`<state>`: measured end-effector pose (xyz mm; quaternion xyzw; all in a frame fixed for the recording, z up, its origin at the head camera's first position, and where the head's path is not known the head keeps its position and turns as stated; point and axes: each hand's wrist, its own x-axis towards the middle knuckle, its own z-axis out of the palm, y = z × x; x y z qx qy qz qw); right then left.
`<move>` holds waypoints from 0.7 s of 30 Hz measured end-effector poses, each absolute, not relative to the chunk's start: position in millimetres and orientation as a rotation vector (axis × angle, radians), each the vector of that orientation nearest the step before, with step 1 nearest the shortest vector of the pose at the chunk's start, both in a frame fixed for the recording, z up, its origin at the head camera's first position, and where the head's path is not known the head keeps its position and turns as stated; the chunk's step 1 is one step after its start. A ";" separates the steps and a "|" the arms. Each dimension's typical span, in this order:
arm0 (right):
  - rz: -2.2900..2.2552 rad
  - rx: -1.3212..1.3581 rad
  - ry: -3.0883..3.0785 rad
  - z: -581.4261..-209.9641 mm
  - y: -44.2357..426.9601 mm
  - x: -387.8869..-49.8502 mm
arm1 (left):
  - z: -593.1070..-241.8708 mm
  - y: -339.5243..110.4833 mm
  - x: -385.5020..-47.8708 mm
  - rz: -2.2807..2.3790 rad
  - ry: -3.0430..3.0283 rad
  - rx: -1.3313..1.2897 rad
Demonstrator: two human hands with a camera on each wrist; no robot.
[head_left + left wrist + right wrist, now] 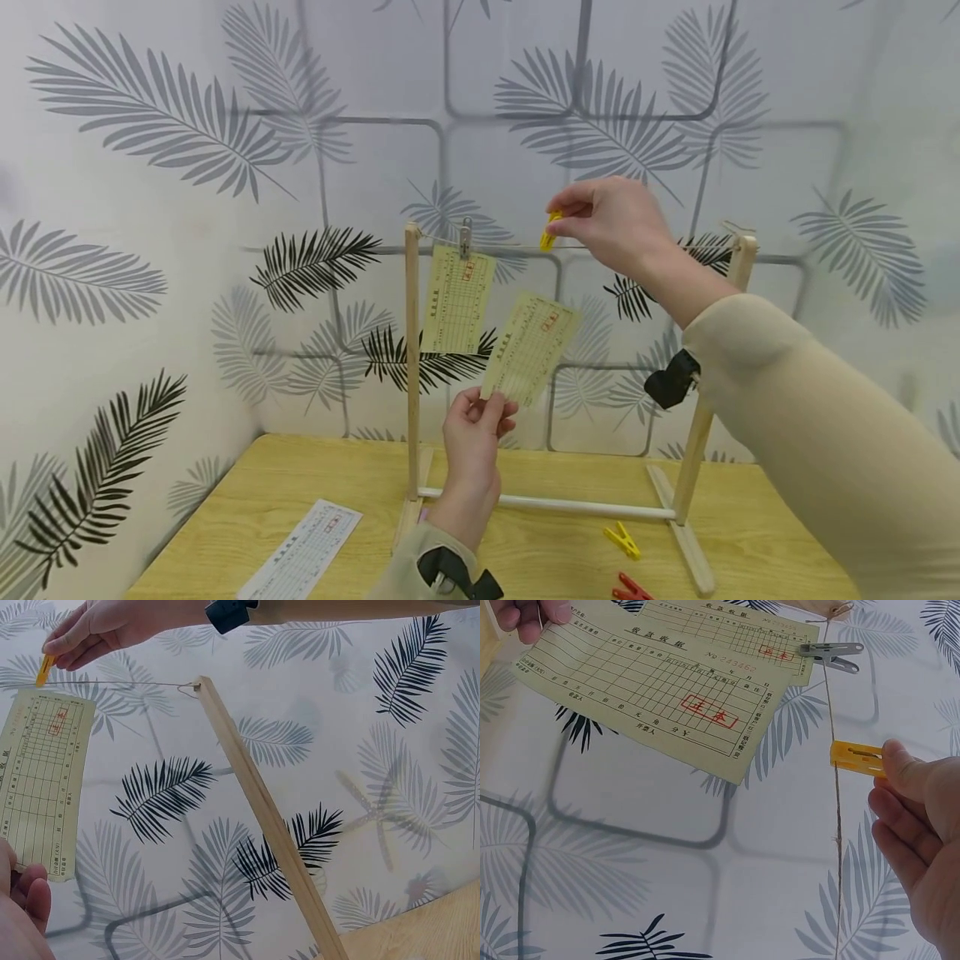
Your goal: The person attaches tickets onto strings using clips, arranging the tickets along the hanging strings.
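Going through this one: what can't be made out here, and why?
Head view: red clothespin, partly cut off by the bottom edge.
Head view: white receipt, lower end cut off by the bottom edge.
Right wrist view: hanging receipt, partly hidden behind the held receipt.
Left wrist view: left hand, cut off by the left edge.

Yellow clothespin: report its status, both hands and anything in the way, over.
Right hand pinching yellow clothespin at string. Left hand holding unclipped slip, below string. No obstruction seen between slip and clothespin.
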<state>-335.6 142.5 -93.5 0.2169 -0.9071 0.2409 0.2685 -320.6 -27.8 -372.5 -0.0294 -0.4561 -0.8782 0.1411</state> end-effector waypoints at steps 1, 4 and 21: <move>0.644 0.584 -2.454 -93.4 142.0 -336.3 | -372.0 -27.6 -321.2 -2.537 -1.313 -0.084; 0.628 0.583 -2.472 -92.6 139.5 -337.2 | -370.6 -27.3 -323.7 -2.545 -1.299 -0.079; 0.526 0.596 -2.538 -90.4 135.4 -340.8 | -356.0 -21.4 -334.6 -2.523 -1.256 -0.068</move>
